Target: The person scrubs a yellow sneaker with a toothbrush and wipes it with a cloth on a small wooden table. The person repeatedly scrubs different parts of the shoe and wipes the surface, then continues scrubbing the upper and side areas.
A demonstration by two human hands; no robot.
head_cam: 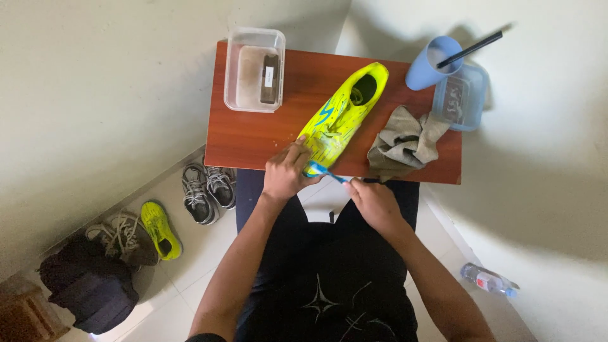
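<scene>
Fingers of the left hand [285,174] pinned the light, stiff neon-yellow football boot [342,114] at its toe; the right hand [373,202] was closed round a blue toothbrush [323,171] just beside them.

The picture is bright and mostly sharp, with soft daylight that seems to come from the upper left. The cup [432,61] throws a big soft shadow on the wall to the right. The table [253,136] has a weak shine on its red top. The yellow shoe [345,111] looks very saturated. The lower left corner is darker, and the bag [88,285] there loses detail. The wide lens bends lines near the edges.
</scene>
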